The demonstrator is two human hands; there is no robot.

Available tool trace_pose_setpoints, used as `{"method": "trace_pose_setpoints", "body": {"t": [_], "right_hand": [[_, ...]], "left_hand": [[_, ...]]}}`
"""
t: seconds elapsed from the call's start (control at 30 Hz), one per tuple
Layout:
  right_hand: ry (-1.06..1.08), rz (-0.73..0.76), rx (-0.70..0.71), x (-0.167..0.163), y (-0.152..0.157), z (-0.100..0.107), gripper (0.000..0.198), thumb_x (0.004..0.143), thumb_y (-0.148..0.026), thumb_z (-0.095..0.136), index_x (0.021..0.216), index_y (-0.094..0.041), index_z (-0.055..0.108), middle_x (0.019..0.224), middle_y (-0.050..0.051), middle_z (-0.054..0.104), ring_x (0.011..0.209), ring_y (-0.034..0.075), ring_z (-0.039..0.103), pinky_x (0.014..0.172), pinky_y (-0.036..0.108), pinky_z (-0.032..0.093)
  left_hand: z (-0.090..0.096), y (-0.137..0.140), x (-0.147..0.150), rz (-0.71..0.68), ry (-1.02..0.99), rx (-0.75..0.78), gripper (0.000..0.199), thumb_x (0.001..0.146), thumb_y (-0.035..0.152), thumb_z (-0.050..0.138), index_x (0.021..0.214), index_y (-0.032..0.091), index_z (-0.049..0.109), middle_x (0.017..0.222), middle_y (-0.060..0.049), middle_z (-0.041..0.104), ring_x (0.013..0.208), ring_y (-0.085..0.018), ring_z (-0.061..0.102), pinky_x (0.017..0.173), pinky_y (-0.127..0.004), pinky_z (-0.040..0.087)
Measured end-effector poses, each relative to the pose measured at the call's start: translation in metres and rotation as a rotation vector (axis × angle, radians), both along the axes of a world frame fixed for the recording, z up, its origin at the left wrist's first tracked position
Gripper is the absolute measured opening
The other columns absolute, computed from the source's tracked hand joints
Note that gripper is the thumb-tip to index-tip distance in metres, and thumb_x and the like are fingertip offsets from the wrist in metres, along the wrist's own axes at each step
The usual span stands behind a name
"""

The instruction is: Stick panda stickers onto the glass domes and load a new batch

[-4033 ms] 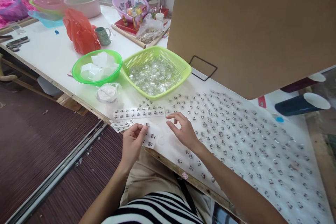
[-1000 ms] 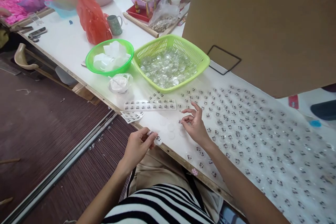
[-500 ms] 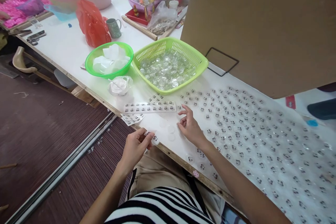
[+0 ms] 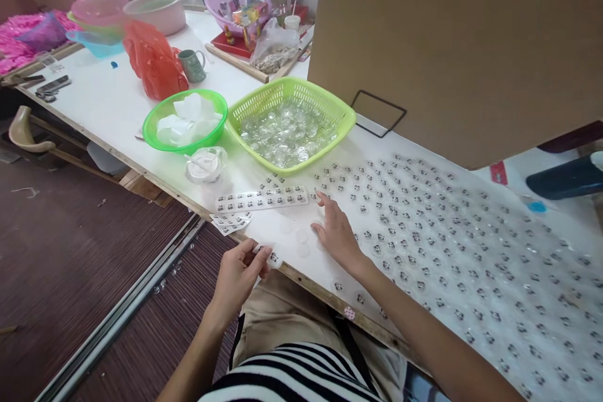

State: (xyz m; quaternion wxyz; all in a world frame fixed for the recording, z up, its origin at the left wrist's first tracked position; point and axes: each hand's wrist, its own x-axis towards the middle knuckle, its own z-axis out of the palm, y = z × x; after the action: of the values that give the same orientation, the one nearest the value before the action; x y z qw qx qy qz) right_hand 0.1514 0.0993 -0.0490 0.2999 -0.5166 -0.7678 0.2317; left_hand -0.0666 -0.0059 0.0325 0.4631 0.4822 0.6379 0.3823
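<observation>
Between thumb and fingers, my left hand (image 4: 241, 270) pinches a small sticker strip (image 4: 274, 257) with panda prints, at the table's front edge. My right hand (image 4: 335, 230) hovers over or rests on the white tabletop, its fingers apart and nothing visible in them. A few clear discs (image 4: 302, 244) lie just left of it. Beyond the hands is a long sheet of panda stickers (image 4: 261, 200), with a smaller sticker sheet (image 4: 230, 223) overhanging the edge. Many clear discs bearing panda prints (image 4: 438, 251) spread across the table to the right.
A yellow-green basket (image 4: 346, 122) holds clear round pieces. Left of it are a green bowl (image 4: 149, 132) with white paper and a plastic-wrapped white roll (image 4: 206, 165). A red bag (image 4: 153, 59) and a mug (image 4: 193, 66) stand behind. Large cardboard (image 4: 447, 56) rises at the right.
My right hand's fingers have straightened and spread from a curled pose. My left hand still holds the sticker strip. The whole view has shifted slightly.
</observation>
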Motion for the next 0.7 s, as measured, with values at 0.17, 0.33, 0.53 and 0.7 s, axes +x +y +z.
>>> {"method": "trace_pose_setpoints", "body": {"t": [0.17,0.33,0.53,0.7], "right_hand": [[0.187,-0.015,-0.084,0.003,-0.003,-0.007,0.065,0.090,-0.017,0.043,0.149,-0.028,0.018,0.131,0.013,0.050,0.092,0.021,0.058,0.082,0.044,0.051],[0.333,-0.099,-0.018,0.015,-0.006,0.006,0.058,0.092,-0.023,0.048,0.144,-0.027,0.022,0.123,0.011,0.056,0.093,0.020,0.057,0.087,0.044,0.047],[0.469,-0.032,-0.353,0.034,-0.019,0.016,0.041,0.087,-0.027,0.057,0.124,-0.023,0.041,0.084,0.000,0.060,0.080,0.018,0.058,0.079,0.037,0.046],[0.436,-0.040,-0.517,0.032,-0.027,0.013,0.035,0.083,-0.028,0.057,0.115,-0.022,0.044,0.081,0.000,0.061,0.077,0.018,0.059,0.075,0.034,0.045]], "left_hand": [[-0.003,0.001,0.002,-0.004,-0.007,0.014,0.035,0.091,0.041,0.060,0.066,0.019,0.051,0.057,0.001,0.064,0.054,-0.013,0.059,0.056,-0.021,0.043],[-0.003,0.003,0.002,-0.004,0.000,0.013,0.034,0.092,0.039,0.060,0.067,0.019,0.050,0.058,0.001,0.065,0.054,-0.012,0.059,0.056,-0.021,0.042],[-0.005,0.006,0.004,-0.015,-0.005,0.000,0.035,0.091,0.040,0.060,0.066,0.019,0.049,0.057,0.001,0.064,0.054,-0.013,0.058,0.056,-0.021,0.042],[-0.006,0.007,0.009,-0.044,0.009,0.001,0.035,0.092,0.041,0.058,0.067,0.020,0.049,0.057,0.001,0.064,0.055,-0.013,0.059,0.058,-0.022,0.043]]}}
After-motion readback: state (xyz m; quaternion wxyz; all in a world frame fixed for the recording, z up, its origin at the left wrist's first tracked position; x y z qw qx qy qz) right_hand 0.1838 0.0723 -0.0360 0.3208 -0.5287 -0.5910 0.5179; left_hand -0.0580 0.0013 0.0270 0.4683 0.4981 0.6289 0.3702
